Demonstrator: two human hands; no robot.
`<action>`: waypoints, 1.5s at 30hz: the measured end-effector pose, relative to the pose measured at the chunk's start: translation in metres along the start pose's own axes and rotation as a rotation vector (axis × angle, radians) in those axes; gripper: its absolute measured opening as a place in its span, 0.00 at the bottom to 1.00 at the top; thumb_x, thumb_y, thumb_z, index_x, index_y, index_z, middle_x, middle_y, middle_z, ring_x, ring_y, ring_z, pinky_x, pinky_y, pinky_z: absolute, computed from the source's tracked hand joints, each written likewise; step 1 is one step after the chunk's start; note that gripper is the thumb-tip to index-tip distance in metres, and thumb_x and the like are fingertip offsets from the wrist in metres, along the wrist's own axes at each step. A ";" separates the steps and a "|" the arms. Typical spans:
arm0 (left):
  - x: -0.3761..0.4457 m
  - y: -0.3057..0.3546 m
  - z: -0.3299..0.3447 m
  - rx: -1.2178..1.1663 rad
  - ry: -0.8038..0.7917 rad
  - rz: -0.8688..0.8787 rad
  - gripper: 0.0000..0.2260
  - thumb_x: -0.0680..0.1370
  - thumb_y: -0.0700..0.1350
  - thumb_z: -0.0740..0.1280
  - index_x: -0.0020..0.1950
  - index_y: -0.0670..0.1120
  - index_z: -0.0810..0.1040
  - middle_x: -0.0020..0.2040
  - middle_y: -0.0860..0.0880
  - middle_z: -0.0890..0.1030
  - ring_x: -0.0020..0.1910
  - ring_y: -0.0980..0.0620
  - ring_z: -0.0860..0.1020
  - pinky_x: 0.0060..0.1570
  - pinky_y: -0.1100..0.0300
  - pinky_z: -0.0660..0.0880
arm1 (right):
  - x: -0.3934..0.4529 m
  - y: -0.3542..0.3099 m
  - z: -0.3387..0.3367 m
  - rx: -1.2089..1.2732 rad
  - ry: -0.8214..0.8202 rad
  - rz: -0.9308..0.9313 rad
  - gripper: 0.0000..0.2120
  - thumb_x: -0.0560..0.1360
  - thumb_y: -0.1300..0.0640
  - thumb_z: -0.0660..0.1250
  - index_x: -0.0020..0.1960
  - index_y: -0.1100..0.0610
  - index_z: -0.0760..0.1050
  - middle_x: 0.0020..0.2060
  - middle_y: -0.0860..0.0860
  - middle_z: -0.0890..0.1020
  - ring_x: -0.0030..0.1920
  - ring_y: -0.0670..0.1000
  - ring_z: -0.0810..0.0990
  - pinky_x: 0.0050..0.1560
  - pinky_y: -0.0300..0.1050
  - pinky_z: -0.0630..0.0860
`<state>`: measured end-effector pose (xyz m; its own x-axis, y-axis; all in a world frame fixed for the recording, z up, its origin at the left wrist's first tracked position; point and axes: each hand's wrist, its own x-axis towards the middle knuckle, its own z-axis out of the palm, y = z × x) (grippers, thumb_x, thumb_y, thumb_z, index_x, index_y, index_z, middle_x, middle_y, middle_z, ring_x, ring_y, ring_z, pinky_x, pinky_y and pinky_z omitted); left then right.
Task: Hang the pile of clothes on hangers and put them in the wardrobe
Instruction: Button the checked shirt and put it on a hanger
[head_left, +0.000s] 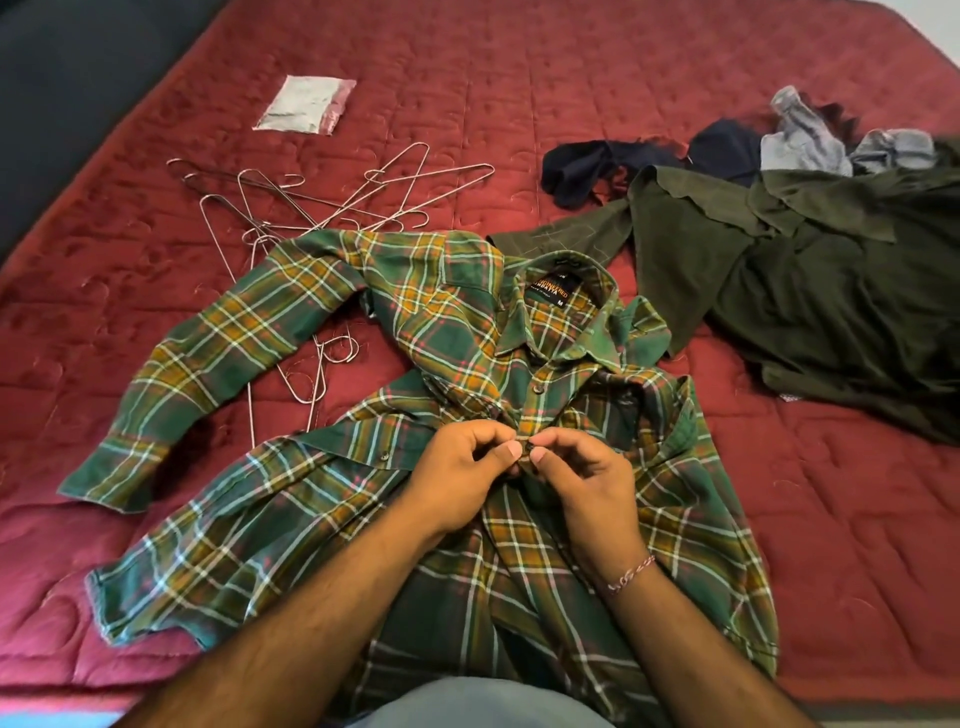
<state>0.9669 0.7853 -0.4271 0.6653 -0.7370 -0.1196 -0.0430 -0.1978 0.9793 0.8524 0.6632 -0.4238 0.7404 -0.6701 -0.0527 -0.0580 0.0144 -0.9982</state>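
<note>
Presently, the scene read as follows.

Shirt: a green plaid shirt (426, 467) with orange, white and pink lines lay front-up on the red quilted bedspread (779, 493), collar away from the person, hem at the near edge.
Label: a black neck label inside the collar showed orange lettering and a size "M".
Placket: one button below the collar was closed; the next button (530, 442) sat between the two hands.
Left sleeve area: one sleeve stretched out toward the left side of the view, cuff flat on the bedspread.
Left hand: the left hand (457, 478) had its fingers curled and pinched the placket fabric beside the button.
Right hand: the right hand (582, 483) pinched the placket at the button with thumb and forefinger together; a thread bracelet (631, 574) circled that wrist.
Hangers: a loose heap of wire hangers (311, 208) lay beyond the sleeve, partly under the shirt.
Other clothes: an olive garment (805, 291) touched the shirt's far shoulder; dark blue (597, 166) and grey (810, 135) pieces lay behind it.
Packet: a small clear plastic packet (306, 106) lay well apart, beyond the hangers.
Open room: bare bedspread showed left of the cuff and right of the shirt body.
Edges: the bed's left edge met a dark surface at upper left.
</note>
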 end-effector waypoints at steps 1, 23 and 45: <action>0.000 0.001 -0.002 -0.003 -0.027 0.012 0.12 0.82 0.39 0.69 0.41 0.52 0.82 0.36 0.54 0.83 0.39 0.56 0.80 0.48 0.59 0.77 | 0.001 0.001 -0.001 0.014 -0.006 0.009 0.10 0.76 0.70 0.72 0.46 0.57 0.85 0.41 0.53 0.87 0.41 0.48 0.83 0.45 0.43 0.80; 0.058 0.077 -0.106 0.464 -0.016 0.290 0.03 0.79 0.42 0.73 0.48 0.50 0.85 0.44 0.56 0.85 0.44 0.61 0.82 0.49 0.64 0.76 | 0.068 -0.119 -0.080 -0.594 -0.373 -0.105 0.05 0.73 0.56 0.76 0.44 0.58 0.86 0.38 0.48 0.87 0.38 0.44 0.83 0.42 0.37 0.78; 0.010 0.033 -0.015 0.240 0.328 -0.069 0.05 0.76 0.43 0.72 0.40 0.49 0.84 0.39 0.54 0.85 0.40 0.56 0.82 0.42 0.62 0.78 | 0.022 -0.031 -0.001 -0.222 0.092 0.083 0.06 0.73 0.62 0.78 0.39 0.58 0.82 0.32 0.48 0.85 0.33 0.41 0.81 0.35 0.37 0.76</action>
<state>0.9829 0.7814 -0.3939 0.8731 -0.4796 -0.0874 -0.1369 -0.4131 0.9003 0.8696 0.6476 -0.3943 0.6633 -0.7386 -0.1210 -0.2690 -0.0844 -0.9594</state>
